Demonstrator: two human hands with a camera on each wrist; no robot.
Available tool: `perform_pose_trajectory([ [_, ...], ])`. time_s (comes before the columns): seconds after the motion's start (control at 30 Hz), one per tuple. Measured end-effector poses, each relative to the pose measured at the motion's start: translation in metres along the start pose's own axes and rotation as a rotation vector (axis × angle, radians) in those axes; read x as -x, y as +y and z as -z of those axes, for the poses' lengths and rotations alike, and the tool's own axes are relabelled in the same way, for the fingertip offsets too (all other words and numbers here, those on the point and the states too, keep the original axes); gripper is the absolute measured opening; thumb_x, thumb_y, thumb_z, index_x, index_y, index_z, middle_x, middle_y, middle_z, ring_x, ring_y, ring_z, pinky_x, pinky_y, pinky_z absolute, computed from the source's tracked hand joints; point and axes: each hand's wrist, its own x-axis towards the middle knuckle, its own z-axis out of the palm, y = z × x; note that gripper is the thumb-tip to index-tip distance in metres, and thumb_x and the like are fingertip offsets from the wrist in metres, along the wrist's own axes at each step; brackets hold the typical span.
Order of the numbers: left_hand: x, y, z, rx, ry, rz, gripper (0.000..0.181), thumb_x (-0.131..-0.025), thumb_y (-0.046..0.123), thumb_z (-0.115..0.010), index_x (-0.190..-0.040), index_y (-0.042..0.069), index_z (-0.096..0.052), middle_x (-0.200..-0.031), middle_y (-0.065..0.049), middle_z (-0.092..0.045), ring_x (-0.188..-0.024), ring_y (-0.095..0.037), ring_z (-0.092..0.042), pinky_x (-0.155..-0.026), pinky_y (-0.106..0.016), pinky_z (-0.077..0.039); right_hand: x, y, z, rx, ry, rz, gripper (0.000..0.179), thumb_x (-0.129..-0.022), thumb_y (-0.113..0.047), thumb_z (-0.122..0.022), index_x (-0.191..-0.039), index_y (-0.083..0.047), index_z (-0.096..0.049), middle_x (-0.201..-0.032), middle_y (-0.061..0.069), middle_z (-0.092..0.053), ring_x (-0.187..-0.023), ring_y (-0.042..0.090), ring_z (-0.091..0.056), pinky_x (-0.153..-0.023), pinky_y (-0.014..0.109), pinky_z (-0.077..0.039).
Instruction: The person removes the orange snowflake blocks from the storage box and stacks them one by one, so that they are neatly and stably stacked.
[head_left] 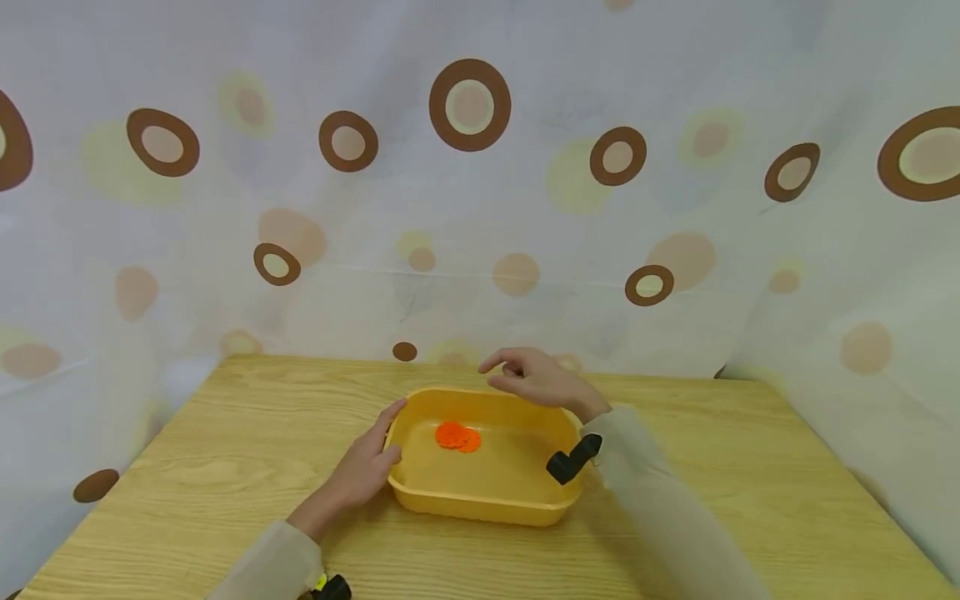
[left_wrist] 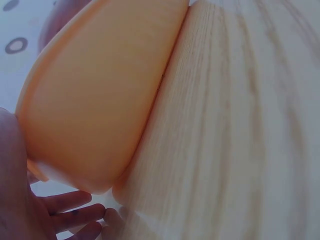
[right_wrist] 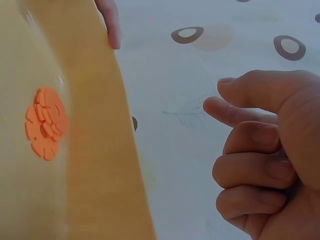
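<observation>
A yellow plastic basin (head_left: 480,507) stands on the table, and orange flower-shaped slotted discs (head_left: 452,435) lie overlapping inside it, left of its middle. My left hand (head_left: 360,471) grips the basin's left side, thumb at the rim. In the left wrist view, several of its fingers (left_wrist: 75,218) show beyond the basin's outer wall. Above the basin's far right rim hovers my right hand (head_left: 536,379). Its thumb and index finger stick out with a gap between them, while the other fingers (right_wrist: 252,172) are curled toward the palm. Nothing shows in that hand.
The basin rests on a light wooden table (head_left: 210,433). Behind the table and along its sides hangs a pale sheet (head_left: 480,217) printed with brown rings and spots. A black wrist camera (head_left: 573,458) on the right wrist hides part of the basin's right side.
</observation>
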Motion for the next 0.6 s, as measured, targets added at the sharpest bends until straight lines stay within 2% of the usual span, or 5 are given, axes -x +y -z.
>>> perform_pose_trajectory([
  [0.23, 0.000, -0.001, 0.000, 0.013, 0.004, -0.005, 0.065, -0.087, 0.004, -0.043, -0.150, 0.011, -0.028, -0.146, -0.021, -0.043, -0.125, -0.033, -0.049, -0.106, -0.054, -0.034, -0.018, 0.001, -0.014, 0.021, -0.071, 0.033, 0.027, -0.094, -0.011, -0.059, -0.118, -0.002, -0.065, -0.053, -0.007, -0.029, -0.048, 0.008, -0.025, -0.067, 0.024, -0.039],
  [0.5, -0.002, -0.002, 0.000, 0.023, -0.003, -0.002, 0.066, -0.087, 0.004, -0.042, -0.151, 0.011, -0.027, -0.146, -0.021, -0.043, -0.123, -0.032, -0.050, -0.106, -0.053, -0.035, -0.030, 0.006, -0.031, 0.054, -0.135, 0.052, 0.026, -0.091, -0.009, -0.063, -0.115, -0.001, -0.066, -0.054, -0.007, -0.030, -0.048, 0.007, -0.025, -0.059, 0.020, -0.034],
  [0.6, -0.002, -0.003, 0.000, 0.016, 0.001, 0.001, 0.066, -0.087, 0.004, -0.043, -0.151, 0.010, -0.028, -0.145, -0.021, -0.045, -0.121, -0.031, -0.051, -0.105, -0.053, -0.036, -0.031, 0.008, -0.038, 0.053, -0.157, 0.033, 0.028, -0.089, -0.009, -0.065, -0.115, 0.001, -0.066, -0.055, -0.007, -0.030, -0.049, 0.007, -0.026, -0.059, 0.019, -0.033],
])
